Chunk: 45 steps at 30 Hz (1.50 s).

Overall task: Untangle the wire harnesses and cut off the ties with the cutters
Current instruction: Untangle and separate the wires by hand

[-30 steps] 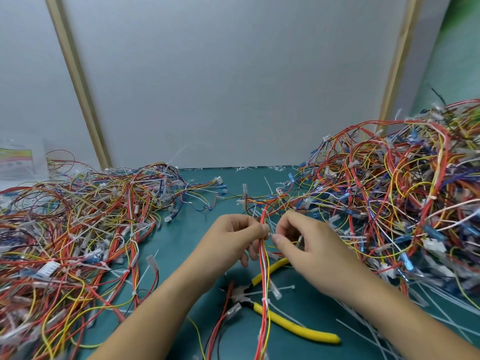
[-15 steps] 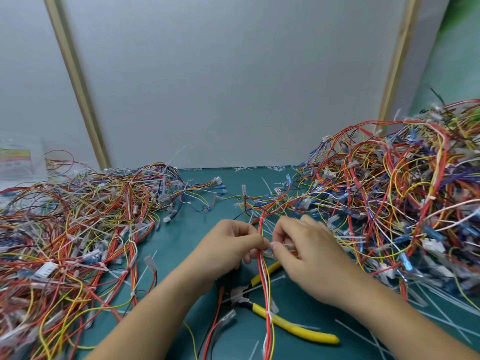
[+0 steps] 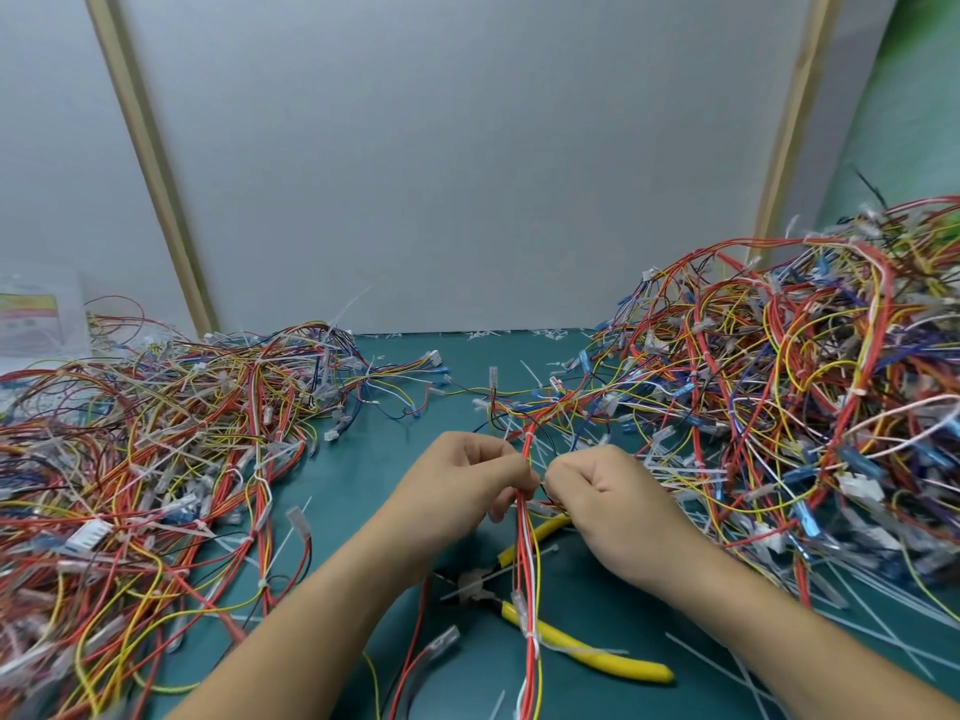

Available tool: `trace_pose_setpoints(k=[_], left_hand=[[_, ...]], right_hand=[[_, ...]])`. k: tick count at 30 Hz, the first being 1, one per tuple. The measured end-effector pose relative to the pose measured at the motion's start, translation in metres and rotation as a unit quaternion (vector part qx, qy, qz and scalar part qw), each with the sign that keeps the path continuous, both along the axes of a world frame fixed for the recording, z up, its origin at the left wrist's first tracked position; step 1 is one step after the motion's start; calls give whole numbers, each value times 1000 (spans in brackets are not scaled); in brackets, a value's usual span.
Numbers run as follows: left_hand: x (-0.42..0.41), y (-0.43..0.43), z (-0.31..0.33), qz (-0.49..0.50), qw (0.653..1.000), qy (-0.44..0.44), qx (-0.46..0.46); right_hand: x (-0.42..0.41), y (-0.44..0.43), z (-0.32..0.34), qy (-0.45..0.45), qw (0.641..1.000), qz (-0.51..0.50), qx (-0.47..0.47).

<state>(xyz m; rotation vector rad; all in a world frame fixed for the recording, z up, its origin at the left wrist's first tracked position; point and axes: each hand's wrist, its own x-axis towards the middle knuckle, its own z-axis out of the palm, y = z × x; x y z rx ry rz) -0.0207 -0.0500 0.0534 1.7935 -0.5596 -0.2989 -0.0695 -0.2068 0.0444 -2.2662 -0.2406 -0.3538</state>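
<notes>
A thin harness of red, white and yellow wires (image 3: 527, 574) runs from the near edge up the middle of the green mat. My left hand (image 3: 462, 485) grips it with curled fingers. Right beside it, my right hand (image 3: 608, 506) pinches wires of the same harness, its fingertips hidden. White ties (image 3: 531, 635) bind the harness lower down. Yellow-handled cutters (image 3: 571, 646) lie on the mat below both hands, with the harness crossing over them. Neither hand touches the cutters.
A big tangle of harnesses (image 3: 795, 407) is heaped on the right, and a flatter spread of harnesses (image 3: 145, 459) covers the left. Cut white ties (image 3: 883, 621) litter the mat at the right. A grey panel wall (image 3: 441, 174) stands behind the mat.
Both hands have drawn nearer to me and closed tighter together on the harness. The harness has slid a little to the right over the cutters.
</notes>
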Motion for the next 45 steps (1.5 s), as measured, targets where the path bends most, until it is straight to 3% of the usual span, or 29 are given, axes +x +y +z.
trace_pose_setpoints(k=[8, 12, 15, 20, 25, 30, 36, 41, 45], left_hand=[[1, -2, -1, 31, 999, -14, -17], [1, 0, -1, -2, 1000, -10, -8], [1, 2, 0, -27, 1000, 0, -7], [9, 2, -3, 61, 997, 38, -32], [7, 3, -4, 30, 997, 60, -23], [6, 5, 0, 6, 991, 114, -67], [6, 5, 0, 0, 990, 118, -83], [8, 4, -1, 8, 986, 123, -116], [8, 5, 0, -10, 982, 117, -148]], right_hand=[[1, 2, -1, -16, 1000, -2, -7], [1, -1, -2, -15, 1000, 5, 0], [-2, -3, -3, -10, 1000, 23, 13], [-8, 1, -2, 9, 996, 83, -15], [-12, 3, -3, 13, 993, 114, -25], [-10, -1, -3, -49, 997, 50, 33], [-7, -6, -6, -83, 995, -29, -41], [-5, -12, -3, -114, 989, -91, -40], [-4, -10, -3, -88, 993, -71, -36]])
